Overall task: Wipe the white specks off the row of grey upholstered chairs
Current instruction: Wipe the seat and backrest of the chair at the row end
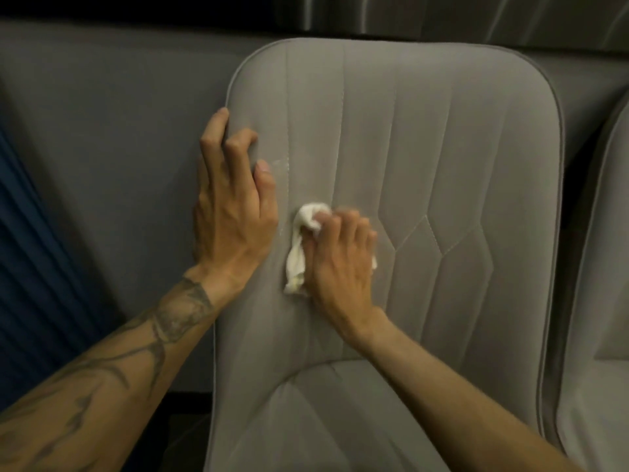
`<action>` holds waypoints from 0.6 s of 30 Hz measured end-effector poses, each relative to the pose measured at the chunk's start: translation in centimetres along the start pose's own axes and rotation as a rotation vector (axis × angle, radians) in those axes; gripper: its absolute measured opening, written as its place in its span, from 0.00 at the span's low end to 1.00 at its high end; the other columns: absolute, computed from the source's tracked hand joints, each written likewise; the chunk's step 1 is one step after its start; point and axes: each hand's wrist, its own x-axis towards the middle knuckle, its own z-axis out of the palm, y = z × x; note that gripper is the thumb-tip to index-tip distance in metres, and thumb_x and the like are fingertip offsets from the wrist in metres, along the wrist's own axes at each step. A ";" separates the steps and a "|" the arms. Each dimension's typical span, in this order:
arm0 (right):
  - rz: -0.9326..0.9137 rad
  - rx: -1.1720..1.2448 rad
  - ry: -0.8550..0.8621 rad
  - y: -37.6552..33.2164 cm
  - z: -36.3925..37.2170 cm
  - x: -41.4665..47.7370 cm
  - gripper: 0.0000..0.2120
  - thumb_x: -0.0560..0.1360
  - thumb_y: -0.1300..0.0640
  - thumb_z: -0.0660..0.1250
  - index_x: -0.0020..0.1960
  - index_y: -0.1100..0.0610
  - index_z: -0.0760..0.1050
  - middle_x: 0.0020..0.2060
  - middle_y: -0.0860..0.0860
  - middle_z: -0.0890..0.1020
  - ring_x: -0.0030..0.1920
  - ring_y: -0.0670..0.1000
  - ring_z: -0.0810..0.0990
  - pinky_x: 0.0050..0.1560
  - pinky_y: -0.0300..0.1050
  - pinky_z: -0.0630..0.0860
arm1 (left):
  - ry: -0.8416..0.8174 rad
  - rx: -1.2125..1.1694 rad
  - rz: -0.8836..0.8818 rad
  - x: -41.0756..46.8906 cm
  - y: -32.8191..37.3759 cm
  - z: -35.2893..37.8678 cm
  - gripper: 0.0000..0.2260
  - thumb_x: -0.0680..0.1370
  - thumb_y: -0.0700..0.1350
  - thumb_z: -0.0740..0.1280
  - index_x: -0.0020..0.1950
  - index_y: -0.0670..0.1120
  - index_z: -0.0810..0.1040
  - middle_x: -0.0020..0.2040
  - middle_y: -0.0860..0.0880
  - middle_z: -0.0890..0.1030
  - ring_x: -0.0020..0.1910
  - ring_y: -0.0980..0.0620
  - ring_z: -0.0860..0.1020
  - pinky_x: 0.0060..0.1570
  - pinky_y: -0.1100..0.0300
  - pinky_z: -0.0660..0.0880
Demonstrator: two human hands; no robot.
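While the right hand (340, 257) is bunched around a crumpled white cloth (301, 247) and pressing it into the backrest of the grey chair (425, 148), the thing that matters for the next swipe sits up and to the left of it: a faint whitish smear (280, 164) on the upholstery, right next to a stitched seam. From the cloth it's up the backrest and a touch toward the chair's left edge, so I'd guess the wipe has to travel upward along that seam line, not sideways.

Right hand's fingers are curled down over the cloth, clamped on it, with 1 loose tail of fabric hanging out below the thumb side. It looks a bit blurred, so probably mid-rub.

Left hand (235, 206) has nothing in it. It's spread over the chair's left edge, fingers bent and splayed, seemingly bracing the backrest. Its thumb tip is just beside the smear, almost touching it, so technically the left hand is nearer the mark, but the cloth is in the right one. That thumb is also the 1 thing sort of in the way, and I'd shift it before rubbing there.

Around it: a 2nd chair (599, 267) of the same grey just to the right, plain grey wall (119, 114) behind, something dark blue and ribbed (34, 250) on the far left. Can't make out any other specks at this light level.
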 end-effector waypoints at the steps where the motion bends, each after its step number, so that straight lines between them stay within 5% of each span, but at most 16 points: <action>1: -0.074 0.019 -0.036 -0.2 -0.1 -1.0 0.08 0.81 0.50 0.60 0.57 0.53 0.67 0.51 0.54 0.71 0.48 0.56 0.69 0.50 0.50 0.64 | -0.006 -0.013 0.001 0.0 0.0 0.0 0.13 0.84 0.39 0.59 0.67 0.38 0.72 0.77 0.36 0.67 0.71 0.37 0.71 0.63 0.45 0.74; 4: -0.226 -0.006 -0.066 1.4 -1.1 2.1 0.08 0.80 0.51 0.63 0.56 0.52 0.67 0.49 0.54 0.72 0.47 0.56 0.69 0.49 0.50 0.64 | -0.006 -0.028 -0.008 -0.1 -0.1 -0.1 0.13 0.83 0.40 0.60 0.67 0.39 0.72 0.77 0.37 0.66 0.71 0.37 0.72 0.60 0.43 0.77; 8: 0.003 -0.083 0.179 0.7 -1.3 11.8 0.08 0.81 0.49 0.59 0.53 0.54 0.69 0.47 0.55 0.72 0.46 0.55 0.68 0.46 0.49 0.63 | -0.008 -0.100 -0.017 0.1 -0.5 -0.3 0.13 0.83 0.41 0.62 0.67 0.40 0.72 0.77 0.39 0.66 0.72 0.41 0.71 0.60 0.46 0.77; 10: 0.060 -0.057 0.200 -0.7 -1.1 11.9 0.10 0.81 0.49 0.60 0.53 0.56 0.72 0.48 0.56 0.74 0.47 0.56 0.70 0.46 0.50 0.64 | -0.007 -0.139 -0.016 0.2 -0.6 -0.4 0.13 0.83 0.42 0.63 0.66 0.40 0.72 0.76 0.39 0.66 0.73 0.44 0.70 0.63 0.54 0.75; 13: -0.158 -0.011 0.023 -1.4 -1.7 8.3 0.11 0.81 0.50 0.61 0.55 0.57 0.75 0.49 0.57 0.76 0.48 0.58 0.73 0.48 0.52 0.66 | -0.002 -0.181 -0.034 0.3 -0.7 -0.4 0.13 0.83 0.41 0.62 0.66 0.39 0.73 0.76 0.39 0.66 0.73 0.45 0.70 0.64 0.75 0.65; 15: -0.279 -0.034 -0.041 -0.7 -2.1 9.3 0.12 0.81 0.49 0.60 0.54 0.58 0.75 0.49 0.57 0.76 0.47 0.59 0.74 0.48 0.52 0.65 | 0.001 -0.194 -0.045 0.3 -0.9 -0.4 0.12 0.83 0.40 0.62 0.66 0.39 0.73 0.76 0.38 0.67 0.73 0.45 0.70 0.65 0.77 0.61; 18: -0.194 -0.080 0.057 -0.5 -2.1 15.0 0.13 0.81 0.48 0.58 0.54 0.57 0.73 0.49 0.57 0.75 0.47 0.58 0.73 0.47 0.50 0.64 | -0.002 -0.197 -0.033 0.2 -0.8 -0.3 0.12 0.83 0.40 0.62 0.66 0.40 0.73 0.76 0.39 0.67 0.72 0.46 0.70 0.62 0.80 0.61</action>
